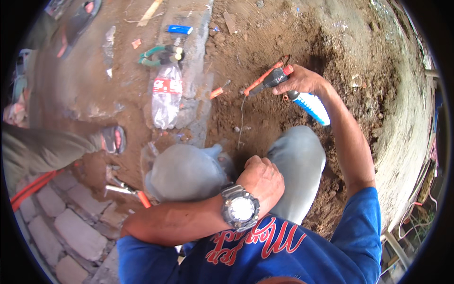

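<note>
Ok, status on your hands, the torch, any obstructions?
Right hand gripping blue-and-white torch, nozzle close to orange pipe. Left hand curled near the lap, palm hidden. Thin wire by pipe's end, possibly in the way.

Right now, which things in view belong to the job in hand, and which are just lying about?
Belongs, it seems:
torch, in the right hand
orange pipe beside it
thin wire by the pipe's end

Just lying about, probably:
bottle
blue item
pliers, perhaps a tool for the job, but untouched

Blue-and-white canister (312,109), orange pipe (263,76)
</note>
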Available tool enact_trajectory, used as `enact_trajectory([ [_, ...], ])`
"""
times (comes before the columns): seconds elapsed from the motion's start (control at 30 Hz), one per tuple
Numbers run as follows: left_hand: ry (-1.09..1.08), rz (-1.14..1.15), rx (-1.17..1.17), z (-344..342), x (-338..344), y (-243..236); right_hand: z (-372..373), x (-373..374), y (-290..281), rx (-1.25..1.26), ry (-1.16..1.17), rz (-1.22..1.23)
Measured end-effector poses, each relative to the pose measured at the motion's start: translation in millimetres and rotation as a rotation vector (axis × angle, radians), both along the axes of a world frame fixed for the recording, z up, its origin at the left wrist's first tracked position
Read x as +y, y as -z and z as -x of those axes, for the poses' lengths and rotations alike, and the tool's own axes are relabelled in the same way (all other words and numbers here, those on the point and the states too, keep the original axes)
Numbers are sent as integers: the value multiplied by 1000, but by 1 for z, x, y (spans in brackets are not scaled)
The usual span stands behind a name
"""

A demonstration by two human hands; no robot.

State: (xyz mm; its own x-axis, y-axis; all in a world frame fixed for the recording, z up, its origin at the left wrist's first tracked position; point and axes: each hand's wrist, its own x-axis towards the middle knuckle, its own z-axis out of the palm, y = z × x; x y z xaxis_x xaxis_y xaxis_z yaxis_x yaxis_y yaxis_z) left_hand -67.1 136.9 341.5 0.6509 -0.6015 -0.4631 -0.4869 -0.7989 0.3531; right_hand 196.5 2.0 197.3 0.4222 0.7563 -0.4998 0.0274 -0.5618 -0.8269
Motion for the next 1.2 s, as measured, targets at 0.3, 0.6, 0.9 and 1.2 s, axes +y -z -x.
enact_trajectory([
  [0.3, -13, 26, 162, -7, 23, -15, 140, -49, 86, 120, 1017, 144],
  [0.6, -15, 108, 101, -9, 16, -9, 189, -48, 105, 714, 1223, -212],
  [0.9, -65, 171, 91, -15, 17, -16, 193, -40, 130, 870, 1151, -434],
  [1.2, -30, 200, 63, -9, 18, -8, 198, -27, 135, 775, 1237, -343],
])
